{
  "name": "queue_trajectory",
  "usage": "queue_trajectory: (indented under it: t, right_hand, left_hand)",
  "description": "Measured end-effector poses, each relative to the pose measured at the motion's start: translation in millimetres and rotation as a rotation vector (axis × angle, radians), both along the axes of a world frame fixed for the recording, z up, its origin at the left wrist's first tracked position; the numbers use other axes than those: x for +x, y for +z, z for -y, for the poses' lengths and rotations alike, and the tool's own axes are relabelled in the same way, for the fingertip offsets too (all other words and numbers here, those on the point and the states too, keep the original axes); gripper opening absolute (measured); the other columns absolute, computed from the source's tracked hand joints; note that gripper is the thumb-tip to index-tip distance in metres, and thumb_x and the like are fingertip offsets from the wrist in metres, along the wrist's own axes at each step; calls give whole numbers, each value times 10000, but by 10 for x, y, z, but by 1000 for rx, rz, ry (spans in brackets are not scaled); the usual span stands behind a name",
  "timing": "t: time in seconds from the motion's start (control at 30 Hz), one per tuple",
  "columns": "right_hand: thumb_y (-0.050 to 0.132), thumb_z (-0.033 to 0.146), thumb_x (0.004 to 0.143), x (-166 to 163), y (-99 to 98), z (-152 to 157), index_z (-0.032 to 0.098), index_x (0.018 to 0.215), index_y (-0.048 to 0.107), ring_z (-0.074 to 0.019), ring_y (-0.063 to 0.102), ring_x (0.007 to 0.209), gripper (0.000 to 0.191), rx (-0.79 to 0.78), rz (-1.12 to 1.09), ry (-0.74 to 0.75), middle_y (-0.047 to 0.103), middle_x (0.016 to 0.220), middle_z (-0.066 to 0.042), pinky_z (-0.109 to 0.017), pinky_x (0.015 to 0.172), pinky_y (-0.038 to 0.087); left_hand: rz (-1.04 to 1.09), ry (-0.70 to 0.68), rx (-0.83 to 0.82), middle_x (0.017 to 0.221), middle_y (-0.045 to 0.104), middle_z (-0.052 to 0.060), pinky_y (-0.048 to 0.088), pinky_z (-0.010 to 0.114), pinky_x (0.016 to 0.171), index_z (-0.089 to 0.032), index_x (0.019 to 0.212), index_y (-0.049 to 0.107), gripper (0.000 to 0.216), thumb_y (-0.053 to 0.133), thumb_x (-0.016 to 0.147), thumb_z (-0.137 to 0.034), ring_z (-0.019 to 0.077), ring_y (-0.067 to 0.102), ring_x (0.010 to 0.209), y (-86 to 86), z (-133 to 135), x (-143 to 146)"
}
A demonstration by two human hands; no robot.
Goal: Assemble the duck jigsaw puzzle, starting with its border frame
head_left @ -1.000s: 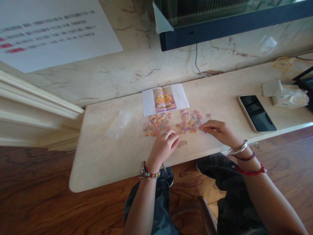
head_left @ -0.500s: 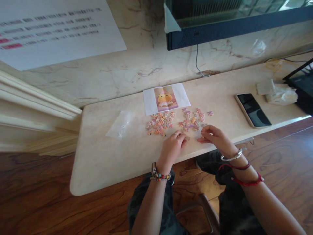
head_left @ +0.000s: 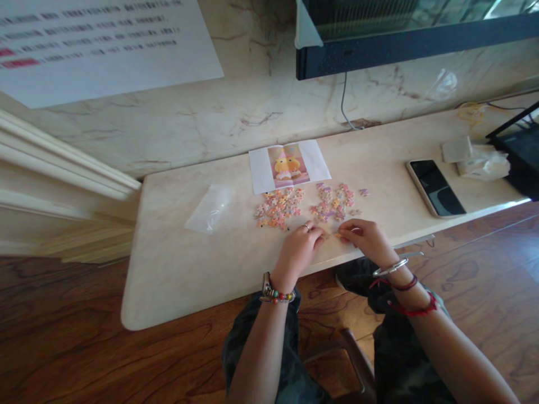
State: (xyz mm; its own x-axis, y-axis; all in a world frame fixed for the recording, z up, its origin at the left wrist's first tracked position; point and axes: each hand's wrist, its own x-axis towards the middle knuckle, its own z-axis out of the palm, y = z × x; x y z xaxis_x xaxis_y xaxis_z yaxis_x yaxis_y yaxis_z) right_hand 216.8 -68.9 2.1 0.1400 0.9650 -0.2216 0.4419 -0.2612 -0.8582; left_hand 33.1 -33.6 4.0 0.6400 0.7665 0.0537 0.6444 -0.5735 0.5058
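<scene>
Two loose heaps of small pastel jigsaw pieces lie on the marble table (head_left: 177, 269): a left heap (head_left: 278, 207) and a right heap (head_left: 334, 203). Behind them lies a paper sheet (head_left: 289, 165) printed with a yellow cartoon figure. My left hand (head_left: 300, 249) and my right hand (head_left: 362, 238) meet near the table's front edge, just in front of the heaps. Both hands have their fingertips pinched, facing each other over small puzzle pieces (head_left: 330, 235) between them. The pieces are mostly hidden by the fingers.
A clear plastic bag (head_left: 210, 209) lies left of the heaps. A phone (head_left: 435, 187) rests face up to the right, with white tissue packets (head_left: 475, 157) beyond it. A dark screen (head_left: 404, 33) and cable hang on the wall behind. A single stray piece (head_left: 364, 192) sits right of the heaps.
My right hand has drawn back from the right heap towards me and leftwards, and my left hand has shifted right, so the two now meet fingertip to fingertip.
</scene>
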Motion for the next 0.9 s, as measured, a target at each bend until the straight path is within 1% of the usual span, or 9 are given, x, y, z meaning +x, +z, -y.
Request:
queue_trajectory:
  t: [0.1, 0.17, 0.37, 0.6, 0.77, 0.9]
  right_hand:
    - [550, 290, 712, -5, 8, -45, 163, 727, 648, -123, 545, 530, 161, 32, 134, 70, 628, 592, -20, -255, 557, 442]
    - [539, 272, 713, -11, 25, -81, 159, 721, 656, -117, 526, 525, 163, 47, 195, 114, 628, 596, -20, -246, 547, 420]
    - [544, 238, 697, -5, 65, -163, 156, 677, 660, -114, 500, 546, 143, 87, 260, 222, 626, 597, -10, -226, 531, 376]
    - [547, 174, 706, -129, 114, -162, 160, 677, 669, -112, 513, 554, 126, 70, 401, 206, 634, 616, -16, -221, 556, 368]
    - [547, 136, 690, -170, 136, -186, 161, 635, 639, -108, 505, 555, 110, 99, 439, 231, 615, 603, -10, -216, 561, 361]
    - [548, 126, 679, -169, 140, -212, 163, 610, 613, -105, 487, 540, 101, 96, 450, 256, 582, 567, -1, -215, 549, 352]
  left_hand:
    - [2, -11, 8, 947, 592, 25, 454, 231, 699, -197, 929, 589, 141, 470, 853, -201, 137, 585, 807, -4, 1, -7]
    - [2, -13, 12, 947, 591, 21, 453, 232, 702, -200, 924, 588, 140, 466, 855, -202, 138, 583, 807, -8, 3, -13]
    - [3, -16, -1, 948, 590, 15, 451, 227, 700, -205, 913, 586, 127, 477, 849, -200, 135, 579, 813, 10, 0, -15]
    - [7, -17, -2, 939, 594, 16, 448, 226, 677, -201, 891, 588, 124, 470, 851, -202, 135, 581, 794, 18, -13, -11]
    - [35, -32, -5, 925, 597, 14, 447, 230, 697, -199, 881, 588, 113, 484, 841, -179, 135, 581, 808, -5, -24, -17]
    - [40, -20, -23, 910, 604, 13, 447, 234, 705, -199, 860, 599, 109, 498, 832, -167, 138, 582, 813, 12, -27, -13]
